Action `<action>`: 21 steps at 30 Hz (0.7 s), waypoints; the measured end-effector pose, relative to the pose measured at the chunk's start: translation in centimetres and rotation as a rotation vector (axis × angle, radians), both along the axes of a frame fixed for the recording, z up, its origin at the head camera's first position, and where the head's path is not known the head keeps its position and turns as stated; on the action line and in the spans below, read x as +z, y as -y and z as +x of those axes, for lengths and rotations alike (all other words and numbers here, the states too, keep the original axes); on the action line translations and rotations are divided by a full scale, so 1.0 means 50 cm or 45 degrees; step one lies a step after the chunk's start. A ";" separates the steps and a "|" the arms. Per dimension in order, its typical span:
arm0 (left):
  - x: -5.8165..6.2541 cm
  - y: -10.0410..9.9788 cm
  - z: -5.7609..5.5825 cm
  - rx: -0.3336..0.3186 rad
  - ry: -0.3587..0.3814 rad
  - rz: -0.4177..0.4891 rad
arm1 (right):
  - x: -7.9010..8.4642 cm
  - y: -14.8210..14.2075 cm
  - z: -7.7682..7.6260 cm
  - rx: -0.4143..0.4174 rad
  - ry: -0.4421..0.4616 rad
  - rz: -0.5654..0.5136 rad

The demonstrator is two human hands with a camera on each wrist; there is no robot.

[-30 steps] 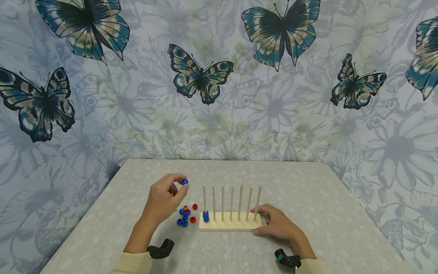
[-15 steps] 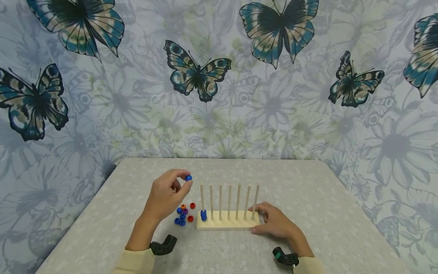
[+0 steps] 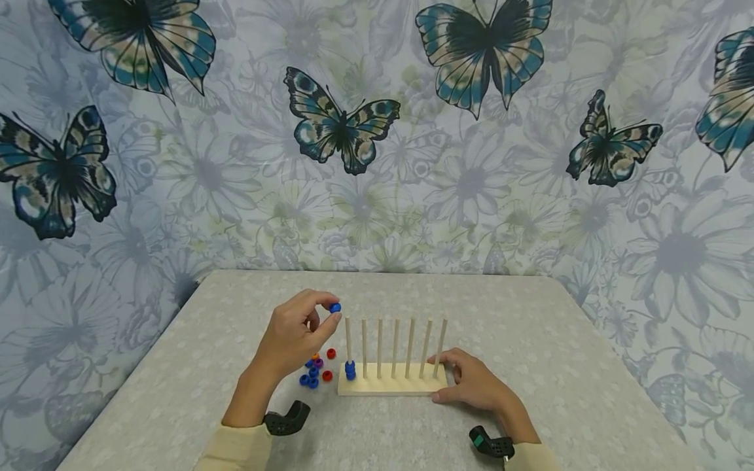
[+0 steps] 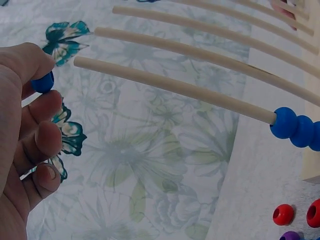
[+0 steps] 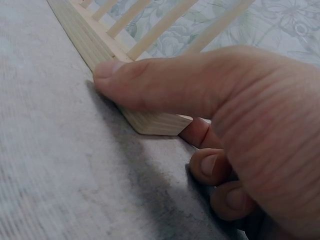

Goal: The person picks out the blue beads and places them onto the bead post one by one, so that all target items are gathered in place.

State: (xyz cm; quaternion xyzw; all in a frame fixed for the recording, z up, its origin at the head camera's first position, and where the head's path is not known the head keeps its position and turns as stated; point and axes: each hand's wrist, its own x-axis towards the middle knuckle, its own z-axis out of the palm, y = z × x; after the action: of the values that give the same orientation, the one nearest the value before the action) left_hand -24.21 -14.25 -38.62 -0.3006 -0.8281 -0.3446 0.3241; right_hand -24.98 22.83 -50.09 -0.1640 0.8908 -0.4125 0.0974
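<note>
- The left hand pinches a blue bead between thumb and fingertip; the other fingers are bent and hold nothing.
- The bead is up near the top of the leftmost peg, to its left and apart from it.
- The right hand grips the right end of the rack, thumb along the front edge, fingers around the end and back.
- On the leftmost peg, blue beads sit stacked at the bottom; the other pegs are bare.
- Left of the rack, loose beads in blue, red, purple and orange lie on the table.
- The small bead could slip, I judge, if the pinch is off-centre, and might roll among the loose ones.
- A hole out of line with the peg would make it catch on the tip; a sideways push could then tilt or shift the rack if the right hand slackens.
- The left hand may cover part of the loose group in the head view; the left wrist view cuts off the lower end of the stack.
- Which way the held bead's hole faces is hard to make out.
</note>
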 end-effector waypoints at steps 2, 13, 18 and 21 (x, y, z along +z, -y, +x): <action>0.002 0.000 -0.001 -0.009 -0.006 0.001 | 0.001 0.000 0.000 -0.001 -0.002 0.003; 0.007 -0.009 -0.006 -0.043 -0.037 0.010 | 0.001 -0.005 0.002 0.015 -0.004 0.021; 0.009 -0.007 -0.008 -0.015 -0.056 -0.051 | 0.002 -0.001 0.001 0.016 -0.012 0.022; 0.010 -0.006 -0.009 0.006 -0.049 -0.118 | 0.002 0.002 0.001 0.016 -0.014 0.021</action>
State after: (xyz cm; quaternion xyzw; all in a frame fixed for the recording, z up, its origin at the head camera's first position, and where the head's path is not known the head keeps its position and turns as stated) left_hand -24.65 -13.94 -38.12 -0.3200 -0.8376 -0.2992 0.3264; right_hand -24.94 22.75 -49.98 -0.1711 0.8935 -0.4037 0.0964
